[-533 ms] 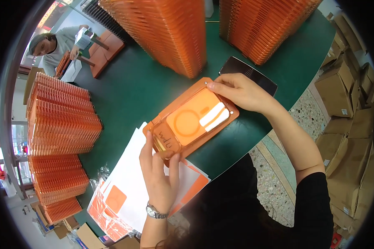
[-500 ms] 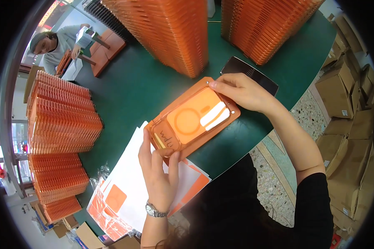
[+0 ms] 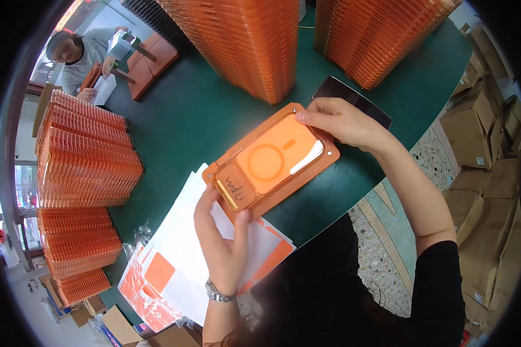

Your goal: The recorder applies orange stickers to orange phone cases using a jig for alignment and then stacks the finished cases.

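**One orange case on an orange plate, held by both hands**

The case lies on the plate, tilted across the middle of the view, with a ring-shaped mark on its flat face and dark handwriting near its lower-left end. The right hand grips the upper-right end, thumb on top. The left hand holds the lower-left end, thumb and fingers spread around the corner; a metal watch sits on that wrist.

Beneath and beside the left hand, white paper lies on the green table, next to orange printed sheets partly under clear plastic. A flat black object rests just beyond the right hand. Tall orange stacks stand at the far side, and more orange stacks line the left. At upper left, another person handles items; brown cardboard boxes are piled at right.
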Tool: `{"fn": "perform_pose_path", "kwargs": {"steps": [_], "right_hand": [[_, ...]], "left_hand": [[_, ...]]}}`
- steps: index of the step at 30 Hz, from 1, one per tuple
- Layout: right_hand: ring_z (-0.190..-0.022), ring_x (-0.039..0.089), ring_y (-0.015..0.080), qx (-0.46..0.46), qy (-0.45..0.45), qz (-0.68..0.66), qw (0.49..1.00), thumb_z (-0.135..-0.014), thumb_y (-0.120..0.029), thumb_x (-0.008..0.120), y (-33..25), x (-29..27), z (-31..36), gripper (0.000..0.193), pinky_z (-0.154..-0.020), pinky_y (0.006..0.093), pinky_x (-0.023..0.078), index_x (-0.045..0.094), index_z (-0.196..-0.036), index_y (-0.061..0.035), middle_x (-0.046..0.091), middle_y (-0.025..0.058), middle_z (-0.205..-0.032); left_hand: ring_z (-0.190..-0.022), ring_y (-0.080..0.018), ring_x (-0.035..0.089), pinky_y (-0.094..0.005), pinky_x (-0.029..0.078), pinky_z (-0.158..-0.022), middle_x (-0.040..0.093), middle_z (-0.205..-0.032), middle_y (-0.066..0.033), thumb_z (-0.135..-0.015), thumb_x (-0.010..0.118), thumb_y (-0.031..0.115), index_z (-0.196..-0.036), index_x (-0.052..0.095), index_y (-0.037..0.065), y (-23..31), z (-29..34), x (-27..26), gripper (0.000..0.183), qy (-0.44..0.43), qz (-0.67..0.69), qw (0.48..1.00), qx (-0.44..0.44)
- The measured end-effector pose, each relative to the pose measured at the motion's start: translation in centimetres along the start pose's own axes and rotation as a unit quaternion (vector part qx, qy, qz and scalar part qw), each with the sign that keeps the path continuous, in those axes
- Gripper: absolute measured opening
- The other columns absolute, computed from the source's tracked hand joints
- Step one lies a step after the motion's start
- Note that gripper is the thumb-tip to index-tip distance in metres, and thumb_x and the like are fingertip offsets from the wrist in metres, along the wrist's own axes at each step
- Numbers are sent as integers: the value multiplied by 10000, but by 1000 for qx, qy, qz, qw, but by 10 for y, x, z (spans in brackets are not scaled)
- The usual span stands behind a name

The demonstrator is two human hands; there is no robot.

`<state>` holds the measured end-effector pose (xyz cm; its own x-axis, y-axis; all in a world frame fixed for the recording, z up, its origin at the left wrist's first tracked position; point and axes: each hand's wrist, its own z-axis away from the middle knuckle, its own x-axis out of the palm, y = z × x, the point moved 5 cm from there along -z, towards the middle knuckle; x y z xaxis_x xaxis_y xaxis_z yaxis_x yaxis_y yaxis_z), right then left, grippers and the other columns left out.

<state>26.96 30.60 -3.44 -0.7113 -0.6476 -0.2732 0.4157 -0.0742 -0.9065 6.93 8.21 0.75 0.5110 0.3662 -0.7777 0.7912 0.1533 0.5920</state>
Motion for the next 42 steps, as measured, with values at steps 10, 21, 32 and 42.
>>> {"fn": "perform_pose_path", "kwargs": {"steps": [10, 21, 32, 42], "right_hand": [[-694, 538, 70, -6, -4, -39, 999, -948, -403, 724, 8, 2, -1, 431, -585, 228, 413, 645, -1028, 13, 603, 24, -810], [-1142, 483, 350, -263, -5, 368, 892, -654, -492, 889, -55, -10, 37, 829, -1007, 418, 419, 644, -1364, -140, 530, 161, -1241], [-1362, 484, 363, -391, -124, 307, 859, -783, -439, 843, -83, 22, 42, 846, -1160, 463, 364, 508, -1479, -93, 483, 196, -1483], [-1198, 609, 449, -168, -225, -434, 856, -629, -726, 847, -129, 22, 88, 1320, -1039, 523, 501, 233, -1568, -29, 530, 240, -1383]], "left_hand": [[-910, -121, 586, -275, 511, -726, 573, -987, -49, -943, 728, 198, -1597, 300, 85, -36, -10, 4, 790, -112, 205, 959, -163], [-1276, -352, 442, -470, 369, -1065, 436, -1450, -191, -822, 833, 372, -1484, 516, 124, -24, -29, -10, 775, -87, -41, 995, 2], [-1312, -428, 478, -608, 294, -1139, 491, -1436, -200, -731, 839, 555, -1566, 279, 84, -10, -49, -16, 1110, 28, -25, 947, 319], [-1458, -341, 376, -482, 281, -1193, 326, -1611, -174, -1052, 427, 513, -1609, 228, 67, -102, -82, -27, 741, 214, 253, 943, 14]]}}
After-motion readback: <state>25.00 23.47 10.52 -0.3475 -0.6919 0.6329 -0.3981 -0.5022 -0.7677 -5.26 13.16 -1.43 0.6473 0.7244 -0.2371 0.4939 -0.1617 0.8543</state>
